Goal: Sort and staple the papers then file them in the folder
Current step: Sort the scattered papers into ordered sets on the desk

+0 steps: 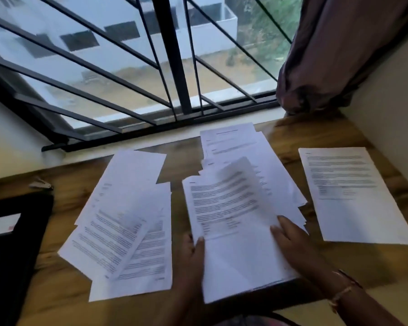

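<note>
The stack (pixel 236 262) is lying on the table (pixel 339 262) close to the person, squarely between the two hands. Its top sheet (pixel 224 198) is standing up off the rest, curled and blurred. This paper is likely handling as light and limp. The sheets are probably sliding over one another easily and creasing if pinched hard. The safest hold is looking like an edge or corner, thumb above and fingers beneath, with the edges squared before any stapling.

The left hand (pixel 193 252) is pinching the stack's left edge, thumb on top, with the other fingers hidden below. The right hand (pixel 290 241) is resting on the stack's right side, its fingers laid fairly straight on the paper, pressing rather than gripping.

Just left of the stack, a loose pile (pixel 123 234) is fanning out untidily. Beyond the stack, more sheets (pixel 231 144) are reaching toward the window (pixel 174 67). A neat set (pixel 353 196) is sitting apart on the right.

The stapler (pixel 39 184) is waiting well to the left. The black folder (pixel 12 250) is lying closed just nearer than it, both untouched. Sorting is seemingly the step in hand, with stapling and filing not yet done.
</note>
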Tool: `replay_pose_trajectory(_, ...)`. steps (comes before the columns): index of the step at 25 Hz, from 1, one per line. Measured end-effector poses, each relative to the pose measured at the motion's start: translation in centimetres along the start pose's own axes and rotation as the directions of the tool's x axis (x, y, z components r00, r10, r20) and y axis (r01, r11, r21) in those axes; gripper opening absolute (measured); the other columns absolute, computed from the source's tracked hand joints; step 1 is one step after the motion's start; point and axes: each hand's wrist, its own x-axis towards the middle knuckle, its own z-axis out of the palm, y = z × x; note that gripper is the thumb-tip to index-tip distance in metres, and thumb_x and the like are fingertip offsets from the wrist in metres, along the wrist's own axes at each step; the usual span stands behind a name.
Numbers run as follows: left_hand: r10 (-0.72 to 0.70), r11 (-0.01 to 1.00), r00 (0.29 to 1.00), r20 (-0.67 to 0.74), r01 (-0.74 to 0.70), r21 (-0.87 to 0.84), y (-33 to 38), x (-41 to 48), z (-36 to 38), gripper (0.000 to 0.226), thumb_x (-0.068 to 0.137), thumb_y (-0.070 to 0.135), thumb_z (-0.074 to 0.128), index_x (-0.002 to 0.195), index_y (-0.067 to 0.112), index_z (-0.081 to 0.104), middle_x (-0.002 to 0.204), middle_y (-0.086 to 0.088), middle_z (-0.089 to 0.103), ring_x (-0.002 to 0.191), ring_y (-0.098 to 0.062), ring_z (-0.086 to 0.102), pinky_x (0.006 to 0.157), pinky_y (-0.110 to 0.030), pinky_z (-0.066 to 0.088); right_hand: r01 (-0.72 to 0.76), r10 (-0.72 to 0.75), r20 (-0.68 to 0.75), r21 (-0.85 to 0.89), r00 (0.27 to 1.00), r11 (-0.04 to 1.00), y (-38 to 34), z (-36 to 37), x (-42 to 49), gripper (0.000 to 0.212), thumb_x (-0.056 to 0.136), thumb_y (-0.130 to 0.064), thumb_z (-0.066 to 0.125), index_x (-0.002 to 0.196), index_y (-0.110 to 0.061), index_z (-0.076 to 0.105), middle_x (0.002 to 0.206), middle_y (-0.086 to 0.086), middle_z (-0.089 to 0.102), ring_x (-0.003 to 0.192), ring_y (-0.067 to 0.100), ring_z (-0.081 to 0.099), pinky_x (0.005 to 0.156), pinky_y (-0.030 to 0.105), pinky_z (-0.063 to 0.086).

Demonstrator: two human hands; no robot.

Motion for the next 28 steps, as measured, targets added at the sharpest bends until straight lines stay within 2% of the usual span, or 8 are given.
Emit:
replay_pose_trajectory(2,-0.070,0.996,0.995,0.070,0.066,0.057,-0.4,-0.7,2.2,0.007,0.101,0.028,0.058,0.099,0.022,0.059,0.092,0.002,0.072,0.081,-0.011,0.070,0.077,-0.040,0.059,-0.032,0.031,-0.011,-0.039,0.999,0.999,2.5,-1.3,0.4,0.012,0.107,-0.025,0.049,0.113,-0.022,0.059,0.115,-0.008,0.066,0.113,0.017,0.062,0.102,0.038,0.049)
replay_pose_trajectory(5,-0.103,0.983,0.992,0.074,0.090,0.162,-0.6,-0.6,3.7,0.007,0.099,0.031,0.061,0.102,0.026,0.059,0.093,0.003,0.071,0.084,-0.013,0.069,0.081,-0.045,0.060,-0.078,0.080,0.001,-0.193,0.997,0.978,2.9,-2.4,1.3,0.025,0.105,-0.026,0.052,0.129,-0.018,0.057,0.122,-0.001,0.065,0.108,0.017,0.060,0.089,0.029,0.045)
replay_pose_trajectory(8,-0.075,0.961,0.997,0.021,0.067,0.269,0.1,0.2,4.2,0.014,0.097,0.035,0.063,0.108,0.030,0.056,0.091,0.008,0.066,0.083,-0.008,0.066,0.073,-0.035,0.058,-0.091,0.094,-0.008,-0.345,0.996,0.934,2.0,-2.8,2.5,0.036,0.103,-0.029,0.056,0.137,-0.017,0.054,0.129,0.003,0.065,0.113,0.024,0.063,0.091,0.032,0.048)
replay_pose_trajectory(13,0.011,0.929,0.999,-0.035,0.003,0.371,0.7,1.3,4.6,0.034,0.096,0.033,0.066,0.128,0.027,0.055,0.090,0.011,0.063,0.081,-0.007,0.064,0.072,-0.029,0.058,-0.050,0.043,-0.026,-0.544,0.999,0.838,1.1,-2.5,3.3,0.042,0.094,-0.035,0.066,0.129,-0.015,0.055,0.124,0.008,0.063,0.108,0.027,0.064,0.087,0.037,0.055)
replay_pose_trajectory(17,0.039,0.922,0.998,-0.042,-0.019,0.387,0.8,1.3,4.4,0.050,0.095,0.030,0.068,0.141,0.025,0.050,0.088,0.012,0.060,0.079,-0.006,0.061,0.063,-0.021,0.047,-0.049,-0.010,-0.075,-0.744,0.997,0.666,0.5,-2.3,2.9,0.062,0.087,-0.051,0.072,0.131,-0.014,0.051,0.129,0.012,0.057,0.118,0.030,0.055,0.090,0.036,0.051)
replay_pose_trajectory(20,0.046,0.918,0.992,-0.120,0.006,0.396,0.7,1.3,3.4,0.048,0.094,0.031,0.069,0.137,0.019,0.051,0.089,0.005,0.061,0.081,-0.009,0.061,0.070,-0.030,0.054,0.116,-0.209,-0.061,-0.667,0.976,0.736,-0.9,-1.1,3.0,0.064,0.079,-0.040,0.084,0.128,-0.006,0.061,0.122,0.018,0.062,0.109,0.038,0.059,0.084,0.044,0.054)
replay_pose_trajectory(22,0.074,0.902,0.971,-0.226,0.032,0.431,0.6,1.6,1.6,0.046,0.093,0.032,0.069,0.133,0.016,0.053,0.099,0.002,0.061,0.089,-0.013,0.060,0.077,-0.031,0.052,0.276,-0.312,0.037,-0.573,0.949,0.772,-2.4,1.2,3.4,0.056,0.082,-0.035,0.083,0.125,-0.006,0.063,0.120,0.016,0.063,0.107,0.037,0.061,0.083,0.044,0.055)
replay_pose_trajectory(28,0.143,0.756,0.888,-0.437,0.187,0.628,-2.2,2.9,-9.7,0.072,0.088,0.043,0.074,0.145,0.011,0.042,0.147,-0.011,0.043,0.134,-0.029,0.042,0.104,-0.041,0.043,0.632,-0.471,0.437,-0.375,0.766,0.678,-9.1,11.3,3.9,0.048,0.096,-0.037,0.063,0.137,-0.012,0.056,0.136,0.007,0.056,0.121,0.027,0.056,0.096,0.035,0.048)
